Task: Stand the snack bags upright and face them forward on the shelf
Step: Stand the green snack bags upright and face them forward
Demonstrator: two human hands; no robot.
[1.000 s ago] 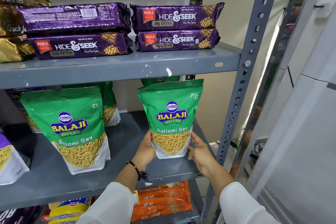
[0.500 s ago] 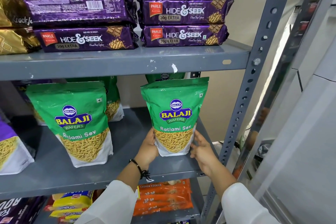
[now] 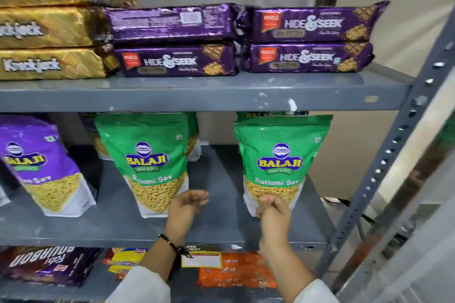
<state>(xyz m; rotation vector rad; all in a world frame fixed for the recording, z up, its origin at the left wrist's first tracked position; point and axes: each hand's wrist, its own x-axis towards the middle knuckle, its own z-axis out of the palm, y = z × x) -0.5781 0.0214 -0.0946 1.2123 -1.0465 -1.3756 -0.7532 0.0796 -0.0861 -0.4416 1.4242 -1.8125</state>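
Two green Balaji Ratlami Sev bags stand upright, labels forward, on the grey middle shelf [image 3: 216, 229]: one on the right [image 3: 280, 155], one in the middle [image 3: 145, 155]. A purple Balaji sev bag [image 3: 32, 155] stands at the left, leaning slightly. More green bags [image 3: 193, 140] are partly hidden behind them. My left hand [image 3: 187, 206] hovers between the two green bags, fingers loose and holding nothing. My right hand [image 3: 273, 209] is in front of the right bag's lower left corner, fingers curled in and not gripping it.
The upper shelf holds purple Hide & Seek packs [image 3: 307, 39] and gold Krackjack packs [image 3: 49, 27]. Below lie orange cookie packs [image 3: 234, 270], yellow packs [image 3: 123, 258] and a Bourbon pack [image 3: 44, 263]. A perforated grey upright [image 3: 384, 162] stands at the right.
Both hands have let go of the right green bag and drawn back toward me; the bag stays standing. The view has shifted left, showing the purple bag.
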